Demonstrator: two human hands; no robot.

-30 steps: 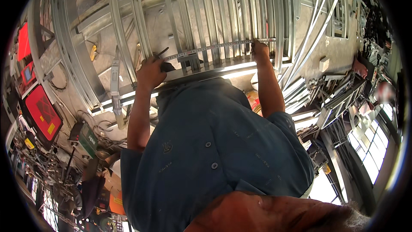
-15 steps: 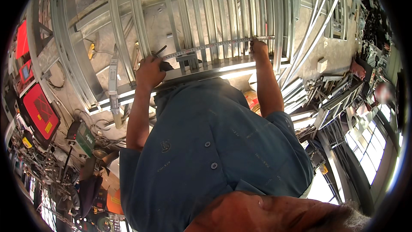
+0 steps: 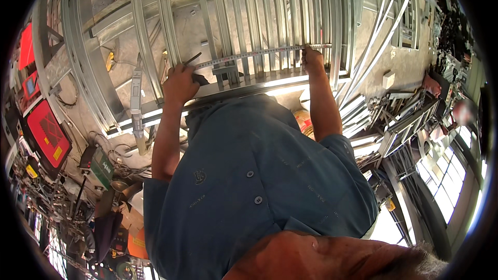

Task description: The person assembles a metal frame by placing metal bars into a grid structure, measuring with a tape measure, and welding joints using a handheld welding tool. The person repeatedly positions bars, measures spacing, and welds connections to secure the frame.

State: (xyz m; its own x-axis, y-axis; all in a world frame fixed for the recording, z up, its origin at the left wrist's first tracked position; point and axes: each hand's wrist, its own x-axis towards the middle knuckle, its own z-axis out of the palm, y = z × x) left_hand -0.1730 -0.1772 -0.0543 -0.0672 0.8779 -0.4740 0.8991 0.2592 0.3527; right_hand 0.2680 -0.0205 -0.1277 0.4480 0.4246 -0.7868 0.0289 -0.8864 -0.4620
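A tape measure's pale blade [image 3: 259, 53] is stretched across a row of upright-running metal bars [image 3: 252, 26]. My left hand [image 3: 180, 85] is closed around the dark tape measure case [image 3: 200, 79] at the blade's left end. A thin dark stick, like a pencil or marker [image 3: 194, 58], pokes out above the fingers of that hand. My right hand [image 3: 313, 59] pinches the blade over the bars on the right, and a short length of blade runs on past it. Below the blade lies the frame's near crossbar [image 3: 249, 87].
A silver clamp-like metal piece [image 3: 136, 91] hangs over the frame's left part. Far left are a red-topped case [image 3: 47, 132] and a green machine [image 3: 98, 166] with cables. Long thin strips [image 3: 381, 36] lean at the right, above stacked metal offcuts [image 3: 404, 109].
My left hand has shifted very slightly, and the tip of the thin stick has tilted a little upward. The right hand stays at the same spot on the blade.
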